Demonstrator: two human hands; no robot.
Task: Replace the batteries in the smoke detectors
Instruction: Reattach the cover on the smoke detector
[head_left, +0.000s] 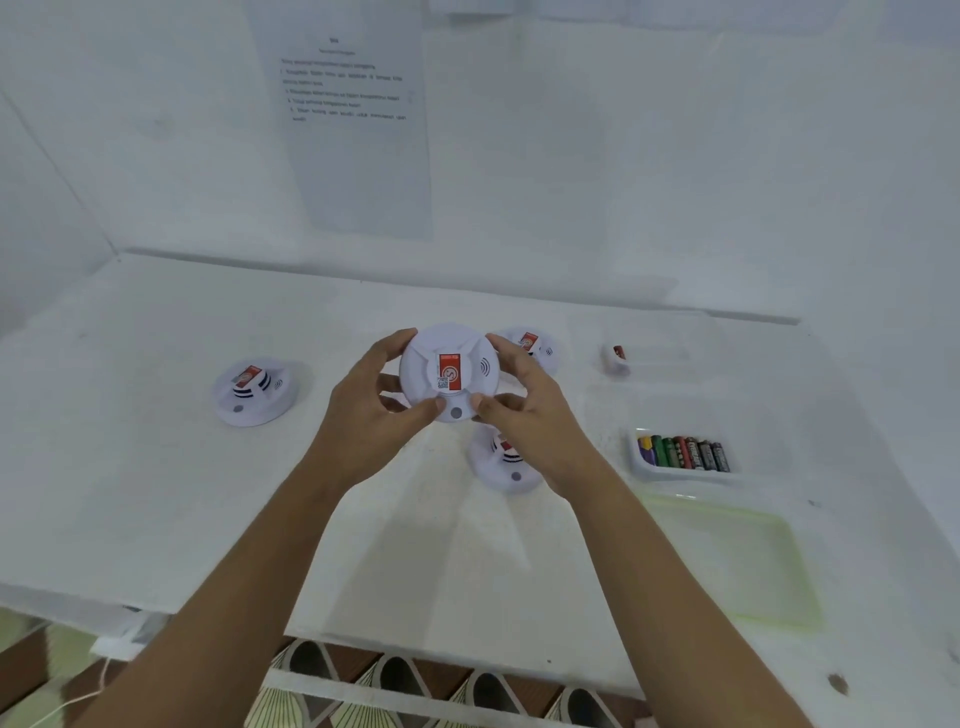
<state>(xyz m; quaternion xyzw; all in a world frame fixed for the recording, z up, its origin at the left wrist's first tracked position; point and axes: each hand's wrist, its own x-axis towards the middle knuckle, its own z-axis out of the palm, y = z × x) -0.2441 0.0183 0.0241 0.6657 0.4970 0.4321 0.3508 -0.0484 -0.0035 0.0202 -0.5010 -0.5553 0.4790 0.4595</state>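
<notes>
A makeshift workstation: white-covered table (182, 493), instruction sheet (358, 130) on the wall (649, 156)

You get bright, even, diffuse light; frame washed bluish-white. Only faint soft shadows on table (156, 493) near centre. Wide-angle lens bends table edges at 3 and 9 o'clock. Print on wall sheet (358, 130) at 12 o'clock soft, unreadable.

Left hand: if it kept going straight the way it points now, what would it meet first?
The left hand first meets the detector it holds with the right hand. Beyond that, its line runs toward the far detector on the table; the hands seem raised, so it may pass above.
</notes>
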